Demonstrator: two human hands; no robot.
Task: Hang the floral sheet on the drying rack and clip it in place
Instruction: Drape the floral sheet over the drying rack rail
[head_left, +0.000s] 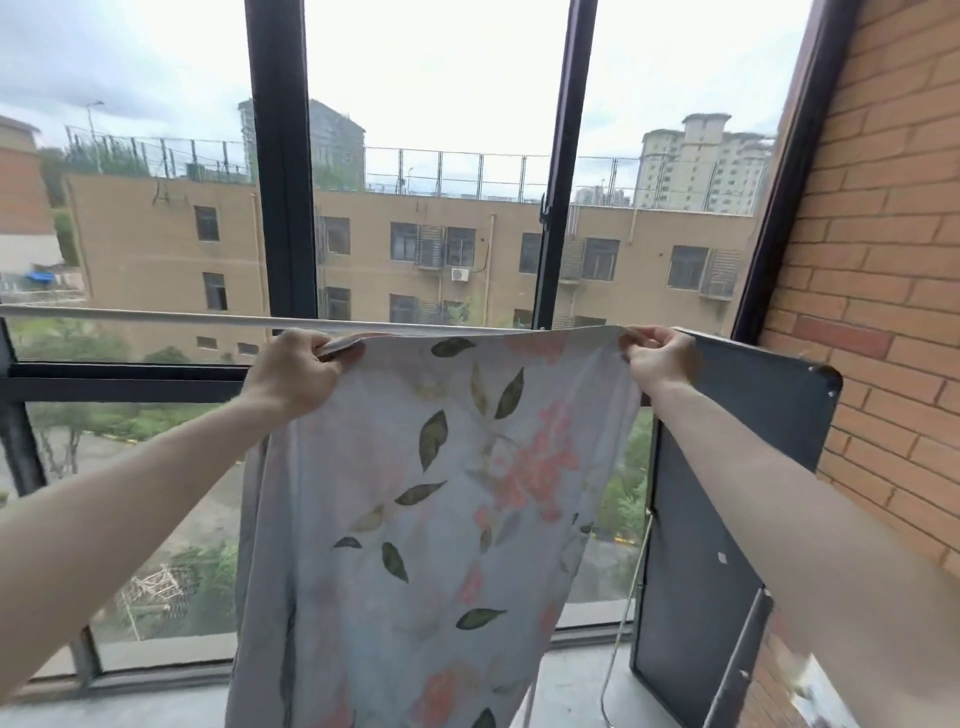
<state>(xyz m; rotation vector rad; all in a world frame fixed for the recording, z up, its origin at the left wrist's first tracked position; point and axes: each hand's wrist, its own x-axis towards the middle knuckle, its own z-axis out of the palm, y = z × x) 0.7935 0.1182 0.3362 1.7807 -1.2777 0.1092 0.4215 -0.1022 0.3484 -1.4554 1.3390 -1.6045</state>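
At the far left a pale rail of the drying rack runs level across the scene in front of a dark-framed window, through which tan buildings and a grey sky show. The left hand is raised to the rail's height, its fingers curled in a closed grip around a bunched upper corner of the floral sheet. The sheet hangs from both hands in the middle of the view, its top edge stretched fairly taut between them, level with the rail or just near of it; whether the edge lies over the rail cannot be told. The cloth is pale grey-blue, printed with soft coral-pink blossoms and dark olive-green leaves scattered at angles, and it falls in long loose folds, with a deeper fold down its left side, until it leaves the bottom of the frame. The right hand pinches the other upper corner, fingers closed on the hem. Just right of that hand, and behind the forearm, stands a dark grey panel with rounded corners, set against a brick wall at the far right.
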